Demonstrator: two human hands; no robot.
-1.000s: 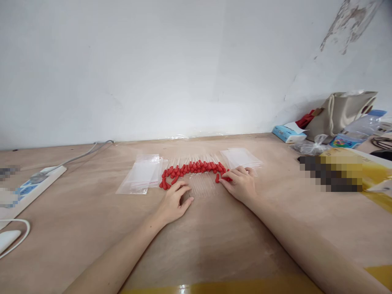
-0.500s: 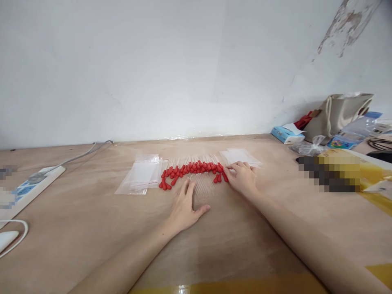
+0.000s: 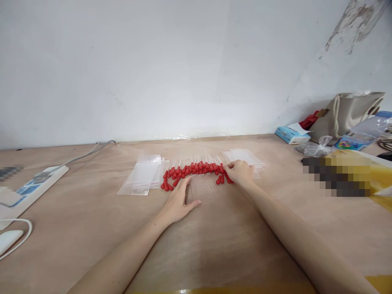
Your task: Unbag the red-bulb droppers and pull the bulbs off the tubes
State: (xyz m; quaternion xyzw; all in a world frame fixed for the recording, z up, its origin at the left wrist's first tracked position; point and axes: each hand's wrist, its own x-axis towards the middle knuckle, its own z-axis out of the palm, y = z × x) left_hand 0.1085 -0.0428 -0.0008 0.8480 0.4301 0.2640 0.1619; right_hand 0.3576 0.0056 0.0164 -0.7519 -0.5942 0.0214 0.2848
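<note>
Red bulbs (image 3: pixel 196 168), dozens; two bag stacks (image 3: pixel 142 173); left grip (image 3: pixel 178 204) spread, right grip (image 3: pixel 241 173): cannot tell.

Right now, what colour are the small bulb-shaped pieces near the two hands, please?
The bulb-shaped pieces are red; this shows best in the head view.

On my feed, a pale grey-white wall (image 3: pixel 147 69) fills the upper half, its surface lightly scuffed. High on the right I can make out a peeling patch (image 3: pixel 357 26) (brownish-grey against the paler paint). Along the wall's foot runs the far edge of a brown tabletop (image 3: pixel 92 220), with glossy clear film (image 3: pixel 180 137) catching the light there. I see yellow tape (image 3: pixel 226 287) across the near edge. The lighting is soft and even, the wall greying toward the upper right corner.
</note>
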